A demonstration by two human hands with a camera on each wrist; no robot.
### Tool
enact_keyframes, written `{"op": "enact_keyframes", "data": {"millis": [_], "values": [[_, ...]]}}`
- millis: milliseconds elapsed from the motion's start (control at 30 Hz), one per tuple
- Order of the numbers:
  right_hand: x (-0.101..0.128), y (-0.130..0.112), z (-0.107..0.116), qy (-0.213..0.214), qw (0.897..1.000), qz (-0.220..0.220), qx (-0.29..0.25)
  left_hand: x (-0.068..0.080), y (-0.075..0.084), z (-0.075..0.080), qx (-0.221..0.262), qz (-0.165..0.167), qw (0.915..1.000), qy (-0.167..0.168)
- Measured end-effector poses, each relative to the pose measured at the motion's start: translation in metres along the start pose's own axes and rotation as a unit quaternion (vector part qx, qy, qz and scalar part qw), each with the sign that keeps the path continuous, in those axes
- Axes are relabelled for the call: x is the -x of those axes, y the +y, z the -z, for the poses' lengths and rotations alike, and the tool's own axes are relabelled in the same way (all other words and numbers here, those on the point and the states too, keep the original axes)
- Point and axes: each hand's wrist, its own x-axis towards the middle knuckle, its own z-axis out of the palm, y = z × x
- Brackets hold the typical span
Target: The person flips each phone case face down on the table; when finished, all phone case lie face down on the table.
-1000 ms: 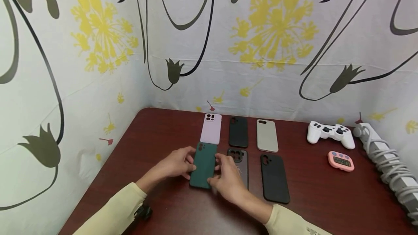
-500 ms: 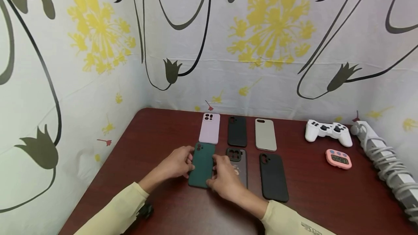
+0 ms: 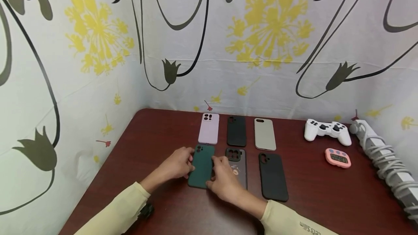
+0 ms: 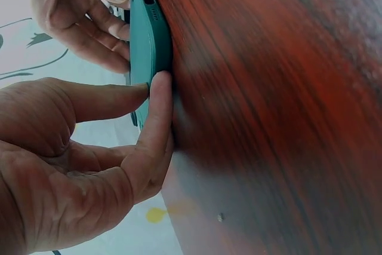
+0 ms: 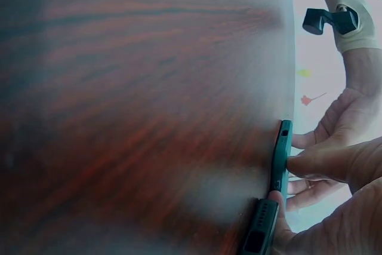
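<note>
Near the front-left of the table (image 3: 326, 198), the green case (image 3: 201, 166) lies flat, back up, camera cutout at the far end, both hands on it. Left hand (image 3: 176, 164) has fingertips on the case's left long edge, w/ thumb (image 4: 156, 117) pressed against the side wall per the left wrist view. Right hand (image 3: 224, 181) curls fingers onto the right long edge and near corner; the right wrist view shows a fingertip (image 5: 310, 164) pinching the rim. So both hands are clamped on the case from opposite sides, not lifting it: it sits on the wood. Judging by the layout, that two-sided hold looks meant to square the case w/ its row, since edge pressure lets it slide and turn w/o tipping.

Around it, 5 more cases form a grid: lilac case (image 3: 208, 128) just beyond, touching or nearly so; black case (image 3: 236, 131) and beige case (image 3: 265, 134) in the back row; dark case (image 3: 237, 164) just right of the green one, partly under the right hand; another black one, the front black case (image 3: 273, 177), further right. Well apart on the right: white gamepad (image 3: 327, 131), pink timer (image 3: 337, 157), power strip (image 3: 388, 166) wrapped in cord.

Tight spots: lilac case ahead and dark case beside leave little room, so a nudge far or right could bump either.
</note>
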Motion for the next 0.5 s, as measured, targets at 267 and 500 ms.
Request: {"op": "enact_keyframes", "data": {"millis": [267,500], "values": [[0.0006,-0.0008,-0.0001,0.003,1.000,0.004,-0.006,0.0001,-0.0010,-0.0003,-0.008,-0.008,0.9999,0.011],[-0.0012,0.0013,0.0075,0.011,1.000,0.019,-0.019,0.0000,-0.0012,0.0075,-0.017,-0.001,0.9997,0.017]]}}
